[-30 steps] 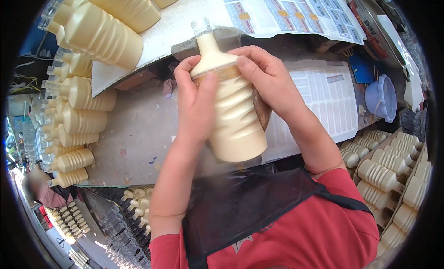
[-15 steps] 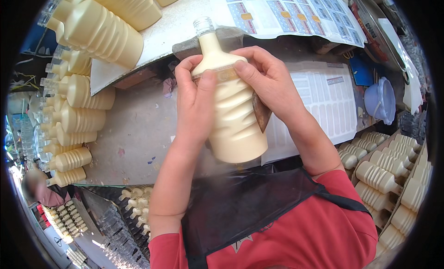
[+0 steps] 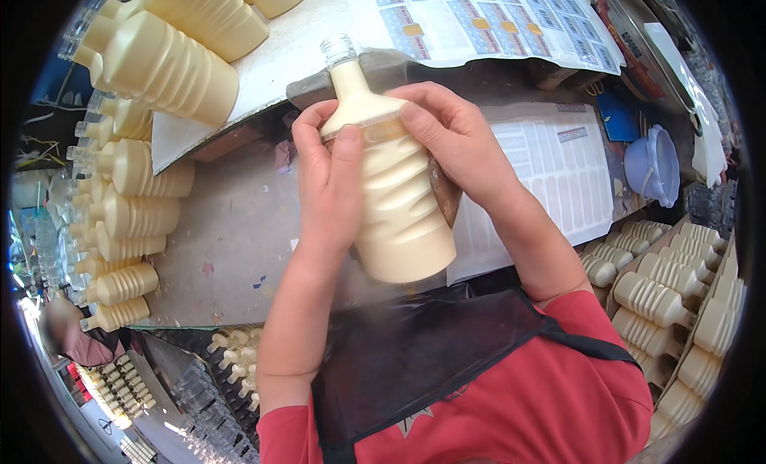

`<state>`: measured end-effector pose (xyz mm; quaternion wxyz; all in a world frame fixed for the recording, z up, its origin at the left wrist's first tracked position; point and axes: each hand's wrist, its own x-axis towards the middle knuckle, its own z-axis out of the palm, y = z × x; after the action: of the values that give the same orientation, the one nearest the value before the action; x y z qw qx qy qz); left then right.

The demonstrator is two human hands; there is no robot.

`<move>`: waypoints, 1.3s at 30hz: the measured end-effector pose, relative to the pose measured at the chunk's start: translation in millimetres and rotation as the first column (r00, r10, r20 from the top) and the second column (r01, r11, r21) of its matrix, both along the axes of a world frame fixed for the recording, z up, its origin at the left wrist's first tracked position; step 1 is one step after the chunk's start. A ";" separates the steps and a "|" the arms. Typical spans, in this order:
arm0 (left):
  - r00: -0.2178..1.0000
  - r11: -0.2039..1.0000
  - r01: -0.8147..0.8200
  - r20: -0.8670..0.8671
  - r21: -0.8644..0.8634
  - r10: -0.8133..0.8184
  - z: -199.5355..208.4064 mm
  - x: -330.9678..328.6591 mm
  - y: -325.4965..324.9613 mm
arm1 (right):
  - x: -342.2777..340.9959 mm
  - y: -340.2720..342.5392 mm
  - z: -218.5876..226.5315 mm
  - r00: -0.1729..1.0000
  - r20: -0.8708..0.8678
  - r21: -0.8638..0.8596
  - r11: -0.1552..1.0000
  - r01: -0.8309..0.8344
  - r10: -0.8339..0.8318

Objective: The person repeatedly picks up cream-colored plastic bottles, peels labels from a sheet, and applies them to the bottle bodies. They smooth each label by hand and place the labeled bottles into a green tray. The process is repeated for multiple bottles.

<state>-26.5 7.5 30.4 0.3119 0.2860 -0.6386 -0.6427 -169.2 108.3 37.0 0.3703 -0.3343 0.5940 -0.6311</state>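
A cream-coloured bottle (image 3: 400, 217) with wavy ridges and a clear threaded neck lies tilted before me, its neck pointing away. Around its shoulder runs a narrow brownish-gold label strip (image 3: 385, 130). My left hand (image 3: 331, 161) grips the bottle's left side, thumb on the strip's left end. Gripping the right side is my right hand (image 3: 455, 137), its thumb pressed near the strip's right end. Beneath the bottle, a brown block-like support (image 3: 444, 191) shows at the right; the rest of it is hidden. A grey cloth-like pad (image 3: 311, 89) lies behind the neck.
Cream bottles (image 3: 144, 161) stand along the table's left edge, larger ones on the raised white board (image 3: 311, 17). Printed label sheets (image 3: 487, 25) lie at the back, a mostly peeled sheet (image 3: 550, 169) at right. A lilac bucket (image 3: 652, 167) and crated bottles (image 3: 650, 296) are farther right.
The bottle's neck has shifted slightly left in the picture, along with both hands. Both thumbs stay on the strip, and the grip looks the same.
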 end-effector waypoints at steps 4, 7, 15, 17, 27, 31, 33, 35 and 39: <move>1.000 1.000 -0.005 0.014 -0.018 0.005 0.4 -0.1 0.1 | 0.6 -1.0 0.4 1.000 -0.026 0.021 1.000 0.015 -0.015; 1.000 1.000 -0.005 0.019 -0.026 0.005 1.4 0.0 0.3 | 0.7 -1.0 0.0 0.999 -0.041 0.020 1.000 0.019 -0.019; 1.000 0.999 -0.004 0.015 -0.043 0.005 1.6 -0.7 0.3 | 1.1 -0.6 0.5 0.997 -0.068 0.019 0.999 0.030 -0.028; 1.000 0.999 0.002 0.020 -0.047 -0.001 1.5 -0.5 -0.1 | 1.1 -0.5 -0.8 0.996 -0.083 0.020 0.999 0.037 -0.036; 1.000 1.000 0.008 0.007 -0.030 -0.008 -2.3 -1.5 -0.2 | 0.2 -0.6 -6.4 0.999 -0.003 -0.016 0.999 0.047 -0.047; 1.000 1.000 -0.001 -0.014 -0.002 0.001 -1.4 -1.4 1.2 | -11.5 4.3 0.7 0.970 0.238 0.035 0.998 -0.057 0.047; 1.000 1.000 0.000 -0.016 0.006 0.001 -1.5 -1.5 1.5 | -13.1 6.4 -1.7 0.973 0.224 0.020 0.998 -0.059 0.053; 1.000 1.000 0.006 -0.023 0.007 -0.006 -1.2 -2.2 1.8 | -6.4 5.7 -1.8 0.992 0.128 0.009 1.000 -0.006 0.004; 1.000 1.000 0.022 -0.019 0.016 -0.021 1.1 -1.0 1.2 | 5.4 0.6 0.3 0.997 -0.012 0.036 0.997 0.072 -0.071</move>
<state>-27.5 8.8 31.5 0.3086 0.2756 -0.6335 -0.6538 -163.8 108.9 37.3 0.3505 -0.3092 0.6189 -0.6312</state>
